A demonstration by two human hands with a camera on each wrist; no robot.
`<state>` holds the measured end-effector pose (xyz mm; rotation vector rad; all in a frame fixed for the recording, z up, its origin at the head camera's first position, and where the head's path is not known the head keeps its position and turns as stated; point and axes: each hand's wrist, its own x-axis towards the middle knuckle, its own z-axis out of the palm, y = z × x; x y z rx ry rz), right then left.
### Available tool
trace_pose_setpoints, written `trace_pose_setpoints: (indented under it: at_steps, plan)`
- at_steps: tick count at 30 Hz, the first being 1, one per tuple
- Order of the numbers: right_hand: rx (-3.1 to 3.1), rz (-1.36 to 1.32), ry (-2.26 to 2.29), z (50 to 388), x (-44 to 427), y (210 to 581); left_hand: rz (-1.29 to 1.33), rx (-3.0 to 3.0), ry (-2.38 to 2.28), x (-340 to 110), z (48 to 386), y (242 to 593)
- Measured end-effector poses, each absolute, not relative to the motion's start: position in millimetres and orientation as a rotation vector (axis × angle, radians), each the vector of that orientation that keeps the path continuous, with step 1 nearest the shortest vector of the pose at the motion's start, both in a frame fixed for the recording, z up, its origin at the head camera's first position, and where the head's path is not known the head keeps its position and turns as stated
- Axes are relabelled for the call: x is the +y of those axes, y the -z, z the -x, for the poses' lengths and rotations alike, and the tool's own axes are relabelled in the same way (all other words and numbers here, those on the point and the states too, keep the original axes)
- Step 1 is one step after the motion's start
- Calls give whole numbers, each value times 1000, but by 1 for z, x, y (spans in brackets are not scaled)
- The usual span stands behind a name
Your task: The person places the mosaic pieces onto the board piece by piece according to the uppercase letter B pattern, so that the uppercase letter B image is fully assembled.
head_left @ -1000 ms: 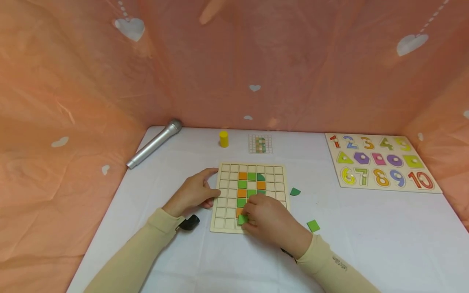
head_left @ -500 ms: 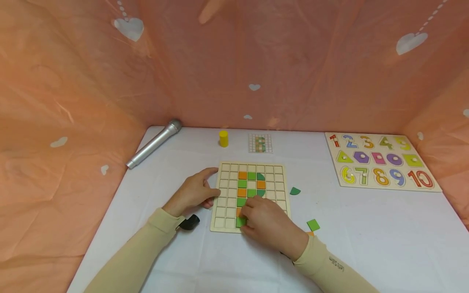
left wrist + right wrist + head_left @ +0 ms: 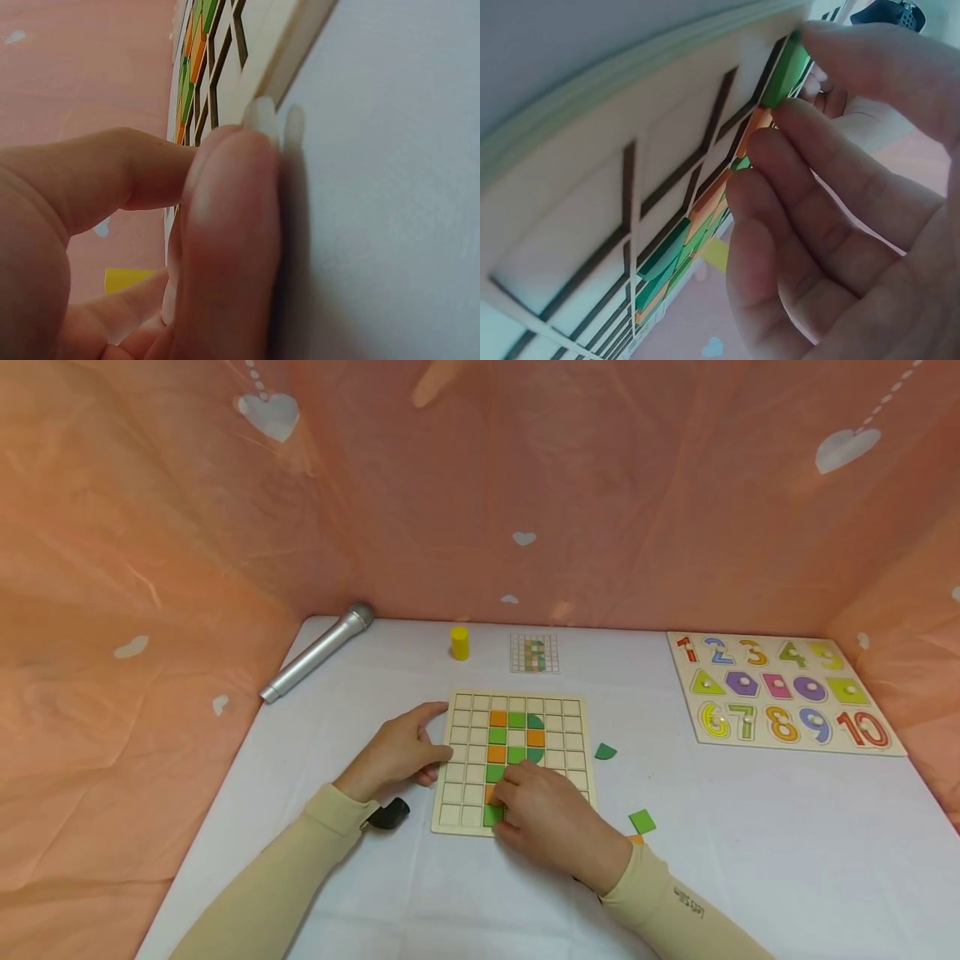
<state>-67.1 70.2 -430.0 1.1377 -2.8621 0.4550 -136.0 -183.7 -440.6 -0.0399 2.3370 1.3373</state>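
Observation:
A wooden grid board (image 3: pixel 453 794) lies on the table, its middle columns filled with orange, light green and dark green tiles. My right hand (image 3: pixel 551 814) is over its lower middle. Thumb and index finger pinch a light green square tile (image 3: pixel 492 816) in the bottom row; in the right wrist view this green tile (image 3: pixel 786 71) lies in line with the tiles beyond, other fingers bent beside it. At the board's left edge rests my left hand (image 3: pixel 397 750), index finger and thumb touching the rim. The left wrist view shows the thumb (image 3: pixel 231 202) against the board's side.
Right of the board lie a dark green quarter-round piece (image 3: pixel 605 752), a green square (image 3: pixel 642 821) and a partly hidden orange piece (image 3: pixel 636 839). Behind stand a yellow cylinder (image 3: pixel 460 644) and a pattern card (image 3: pixel 535 653). A microphone (image 3: pixel 317 653) and number puzzle (image 3: pixel 783 693) flank them.
The light green square, tilted over the bottom row a second ago, has gone down and left into its cell with my right hand. My left hand stays at the board's edge.

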Motion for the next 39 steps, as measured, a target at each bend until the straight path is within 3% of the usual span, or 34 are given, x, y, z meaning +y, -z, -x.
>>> trace_pose_setpoints:
  at_steps: [39]
  plan:
    - [-2843,-1191,-470,65,73,426,27,2359,-1300,-185,138,443]
